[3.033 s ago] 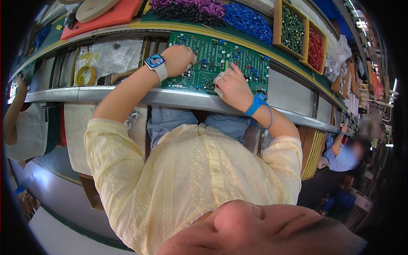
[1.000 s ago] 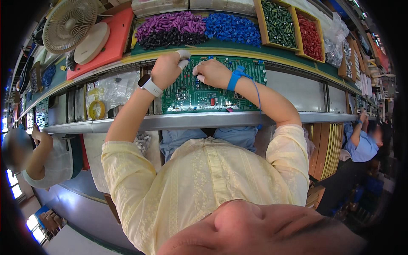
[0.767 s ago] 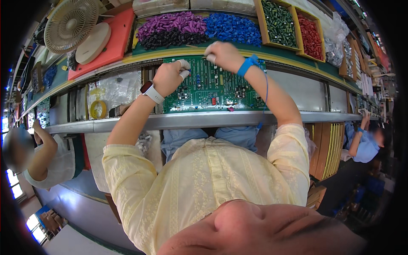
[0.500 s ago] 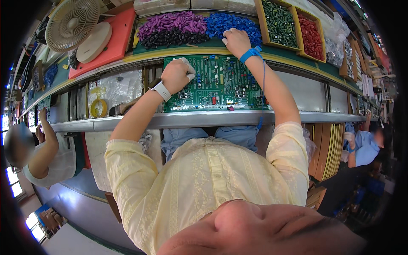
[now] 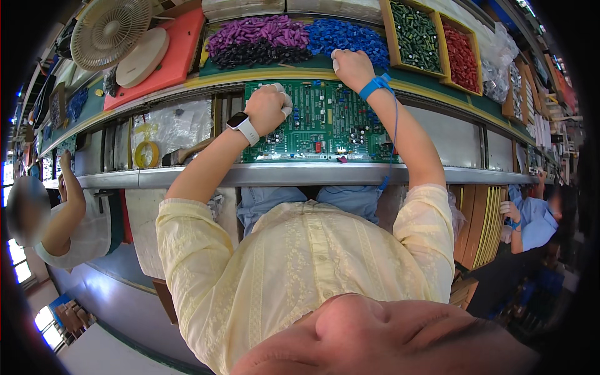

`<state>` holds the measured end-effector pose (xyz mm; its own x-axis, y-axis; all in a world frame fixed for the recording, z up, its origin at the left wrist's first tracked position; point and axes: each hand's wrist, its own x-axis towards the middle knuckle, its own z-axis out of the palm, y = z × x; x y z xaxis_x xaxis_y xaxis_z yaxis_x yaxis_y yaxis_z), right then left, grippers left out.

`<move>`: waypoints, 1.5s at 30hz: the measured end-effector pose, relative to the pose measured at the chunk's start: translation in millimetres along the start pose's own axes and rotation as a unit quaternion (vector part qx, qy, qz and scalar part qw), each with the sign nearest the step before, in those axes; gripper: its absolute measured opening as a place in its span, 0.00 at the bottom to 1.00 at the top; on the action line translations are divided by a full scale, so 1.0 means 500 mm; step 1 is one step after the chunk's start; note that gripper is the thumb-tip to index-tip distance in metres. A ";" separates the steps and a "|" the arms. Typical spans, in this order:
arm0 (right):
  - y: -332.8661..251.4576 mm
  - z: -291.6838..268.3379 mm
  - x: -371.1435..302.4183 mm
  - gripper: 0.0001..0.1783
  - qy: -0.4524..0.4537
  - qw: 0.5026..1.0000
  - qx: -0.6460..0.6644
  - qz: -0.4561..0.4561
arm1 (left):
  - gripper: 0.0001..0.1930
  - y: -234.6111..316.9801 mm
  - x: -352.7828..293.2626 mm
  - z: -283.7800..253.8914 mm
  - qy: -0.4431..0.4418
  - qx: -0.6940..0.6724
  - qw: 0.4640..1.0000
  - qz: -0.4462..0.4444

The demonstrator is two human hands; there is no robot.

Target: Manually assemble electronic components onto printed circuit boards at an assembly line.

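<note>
A green circuit board (image 5: 306, 134) packed with small parts lies in front of me on the rail-edged line. Over its far left part is my left hand (image 5: 267, 110), fingers curled down with white covers on the tips; anything in them is hidden. My right hand (image 5: 354, 70) is closed, its covered fingertips together, above the board's far edge beside a pile of blue capacitors (image 5: 350, 39). What it pinches is too small to make out. A blue wrist strap (image 5: 375, 85) with a cord circles that wrist. Purple (image 5: 259, 32) and black capacitors (image 5: 262, 54) lie left of the blue ones.
Boxes of green (image 5: 415, 37) and red parts (image 5: 460, 59) stand far right. A fan (image 5: 111, 31) sits far left by a red board (image 5: 178, 53). Yellow tape (image 5: 147, 154) and a brush (image 5: 181, 155) lie left of the circuit board. Other people work at both sides.
My right hand has drawn back slightly toward me from the blue pile. My left hand has shifted a little to the right over the board. The view has moved slightly.
</note>
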<state>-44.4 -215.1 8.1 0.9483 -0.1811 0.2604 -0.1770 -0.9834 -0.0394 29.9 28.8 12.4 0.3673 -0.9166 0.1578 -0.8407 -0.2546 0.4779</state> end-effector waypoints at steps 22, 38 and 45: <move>-0.122 -0.055 -0.032 0.08 -0.011 0.984 0.139 -0.112 | 0.08 -0.046 0.043 -0.037 0.051 0.032 0.998 0.006; -0.176 -0.021 -0.036 0.09 -0.188 0.944 0.251 -0.104 | 0.13 -0.216 0.219 -0.102 0.054 0.343 0.923 -0.168; -0.175 -0.016 -0.033 0.09 -0.191 0.945 0.241 -0.109 | 0.10 -0.209 0.225 -0.098 0.078 0.291 0.934 -0.192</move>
<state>-46.7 -126.0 15.2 0.9907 0.1266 -0.0506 0.0866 -0.8713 -0.4830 178.4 -32.5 22.4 0.7022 -0.6781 0.2169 -0.6918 -0.7219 -0.0173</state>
